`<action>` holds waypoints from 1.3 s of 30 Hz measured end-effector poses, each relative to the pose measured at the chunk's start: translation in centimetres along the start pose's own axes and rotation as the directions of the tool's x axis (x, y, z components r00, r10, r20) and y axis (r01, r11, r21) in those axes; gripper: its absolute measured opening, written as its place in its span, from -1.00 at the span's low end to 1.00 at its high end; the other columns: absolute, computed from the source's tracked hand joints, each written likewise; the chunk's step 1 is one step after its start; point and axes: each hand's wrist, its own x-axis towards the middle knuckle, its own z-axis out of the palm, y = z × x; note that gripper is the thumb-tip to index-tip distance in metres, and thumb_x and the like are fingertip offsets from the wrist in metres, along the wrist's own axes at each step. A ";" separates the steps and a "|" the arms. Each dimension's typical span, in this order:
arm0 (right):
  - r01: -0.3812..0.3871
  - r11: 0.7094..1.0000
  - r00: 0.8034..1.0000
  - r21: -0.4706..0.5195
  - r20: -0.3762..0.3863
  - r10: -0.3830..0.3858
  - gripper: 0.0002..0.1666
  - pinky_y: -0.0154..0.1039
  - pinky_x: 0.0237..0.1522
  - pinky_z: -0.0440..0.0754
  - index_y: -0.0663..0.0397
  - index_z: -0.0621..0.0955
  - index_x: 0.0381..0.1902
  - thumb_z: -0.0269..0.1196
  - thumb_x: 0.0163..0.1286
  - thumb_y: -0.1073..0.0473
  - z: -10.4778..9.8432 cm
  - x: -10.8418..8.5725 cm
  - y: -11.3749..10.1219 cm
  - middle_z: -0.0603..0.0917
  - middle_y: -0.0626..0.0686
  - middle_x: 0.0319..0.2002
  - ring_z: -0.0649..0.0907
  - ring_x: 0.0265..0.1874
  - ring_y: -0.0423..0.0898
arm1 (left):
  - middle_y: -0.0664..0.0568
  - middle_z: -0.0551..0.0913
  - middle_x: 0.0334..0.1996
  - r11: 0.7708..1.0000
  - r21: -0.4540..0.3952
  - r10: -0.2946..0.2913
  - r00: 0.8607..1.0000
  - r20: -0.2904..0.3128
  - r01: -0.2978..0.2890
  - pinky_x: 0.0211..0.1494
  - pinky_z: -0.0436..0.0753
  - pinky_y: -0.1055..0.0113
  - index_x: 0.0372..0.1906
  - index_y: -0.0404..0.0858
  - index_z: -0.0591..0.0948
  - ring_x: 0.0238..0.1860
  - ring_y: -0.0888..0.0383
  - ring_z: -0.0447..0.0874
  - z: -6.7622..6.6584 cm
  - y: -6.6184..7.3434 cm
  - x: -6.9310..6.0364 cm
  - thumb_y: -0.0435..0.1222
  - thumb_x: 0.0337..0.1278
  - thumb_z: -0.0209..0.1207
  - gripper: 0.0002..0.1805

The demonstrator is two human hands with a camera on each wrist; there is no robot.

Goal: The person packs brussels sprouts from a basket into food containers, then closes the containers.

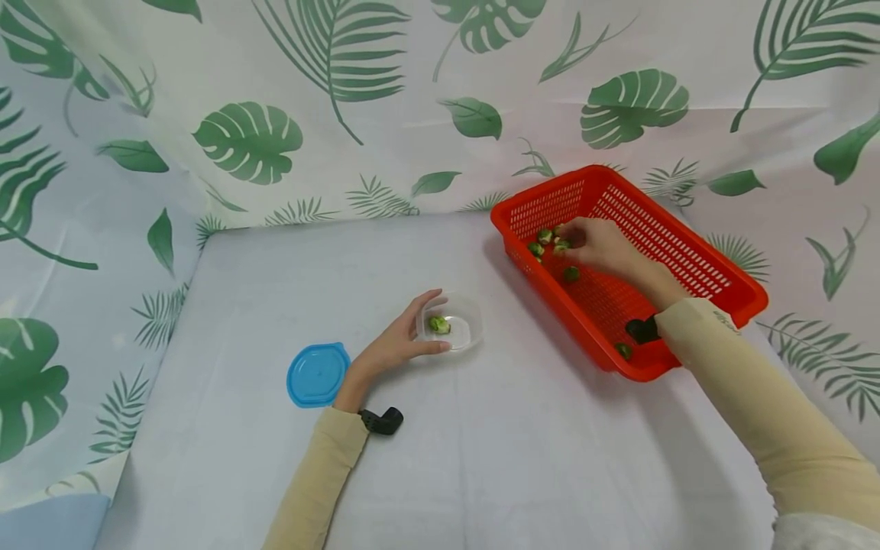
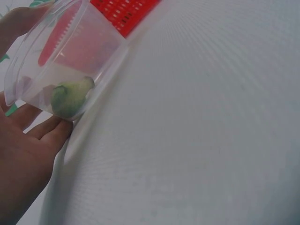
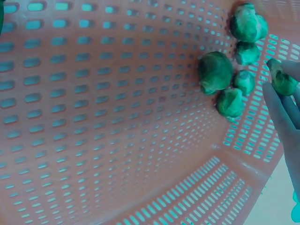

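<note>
A clear plastic tub (image 1: pixel 470 327) stands on the white cloth, gripped around its side by the left hand (image 1: pixel 395 344). Inside it lies one Brussels sprout (image 1: pixel 439 325), seen through the wall in the left wrist view (image 2: pixel 70 97). Over the far left part of a red slotted basket (image 1: pixel 584 321), the right hand (image 1: pixel 605 248) is lowered inside. In the right wrist view the fingers of the right hand (image 3: pixel 288 112) pinch a sprout (image 3: pixel 282 80). Several other sprouts (image 3: pixel 215 72) lie close by on the basket's floor.
A blue lid (image 1: pixel 318 374) lies flat on the cloth left of the left hand. Single sprouts rest apart in the basket, one in the middle (image 1: pixel 571 273) and one at the near end (image 1: pixel 622 351). A leaf-patterned curtain (image 1: pixel 385 153) hangs behind and at both sides.
</note>
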 end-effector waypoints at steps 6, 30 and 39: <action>-0.003 1.000 0.999 0.006 -0.033 0.003 -0.62 -0.10 0.01 0.72 0.26 0.68 0.13 0.35 0.39 0.25 -0.3 -0.3 -0.7 0.71 0.30 0.05 0.67 -0.03 0.16 | 0.06 0.22 0.60 1.000 -0.012 0.004 1.000 0.001 -0.004 0.66 0.06 -0.06 0.67 -0.02 0.03 0.67 0.10 -0.11 0.0 -0.1 0.1 -0.26 0.25 0.39 0.02; 0.080 0.997 0.995 -0.002 -0.061 -0.080 -0.61 -0.20 -0.03 0.61 0.09 0.72 0.16 0.38 0.41 0.15 -1.1 -2.2 -4.1 0.76 0.20 0.02 0.63 0.04 0.10 | 0.08 0.23 0.60 1.000 0.002 0.004 1.000 -0.005 -0.004 0.64 0.09 -0.11 0.67 0.00 0.04 0.67 0.09 -0.11 -0.1 0.0 0.0 -0.24 0.23 0.41 0.03; 0.108 0.993 0.993 0.038 -0.055 -0.106 -0.62 -0.21 0.01 0.74 0.08 0.73 0.15 0.40 0.39 0.17 -1.0 -3.5 -6.9 0.76 0.18 0.02 0.72 0.01 0.09 | 0.12 0.24 0.59 0.999 0.030 -0.014 1.000 -0.003 0.014 0.64 0.14 -0.10 0.66 0.05 0.07 0.67 0.11 -0.09 -0.4 0.3 -0.3 -0.19 0.21 0.43 0.03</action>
